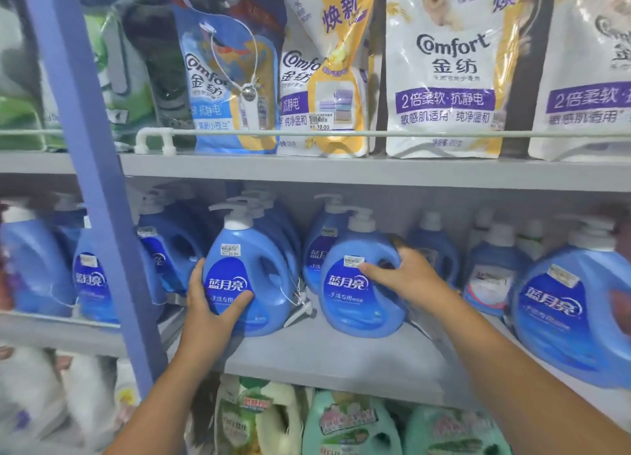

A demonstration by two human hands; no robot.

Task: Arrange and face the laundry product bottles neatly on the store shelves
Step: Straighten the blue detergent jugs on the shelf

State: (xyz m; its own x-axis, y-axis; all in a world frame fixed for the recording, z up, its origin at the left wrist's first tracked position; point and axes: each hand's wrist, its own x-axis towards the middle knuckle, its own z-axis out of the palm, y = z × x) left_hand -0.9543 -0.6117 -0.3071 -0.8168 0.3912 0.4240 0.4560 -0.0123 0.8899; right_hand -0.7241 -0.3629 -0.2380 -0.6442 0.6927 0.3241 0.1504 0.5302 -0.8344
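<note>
While both forearms reach in over the front lip of the grey metal middle shelf (pixel 341 359), each hand has a bottle of its own. The left hand (pixel 208 304) cups the lower left side of a blue plastic pump-top detergent bottle with a dark blue oval label (pixel 246 277), thumb curled across the label front and fingers wrapped round the side. The right hand (pixel 406 277) grips the moulded handle of a second blue pump-top detergent bottle (pixel 358 284), thumb laid on the label near the price sticker, fingers hooked over the handle. Both bottles stand at the shelf front, apart from each other, with a bare strip of shelf between them; the right one tilts slightly.

To do this step well, I judge each bottle should be slid, not lifted, until its base meets the front edge, then turned so the label faces squarely out. The right bottle wants setting upright first. A white security tag on a thin cord (pixel 300 299) dangles beside the left bottle and could snag. Behind, more blue bottles (pixel 327 246) queue in rows, which the fronts should line up with. Above, white and blue refill pouches (pixel 447 69) stand behind a white rail (pixel 375 133).
</note>
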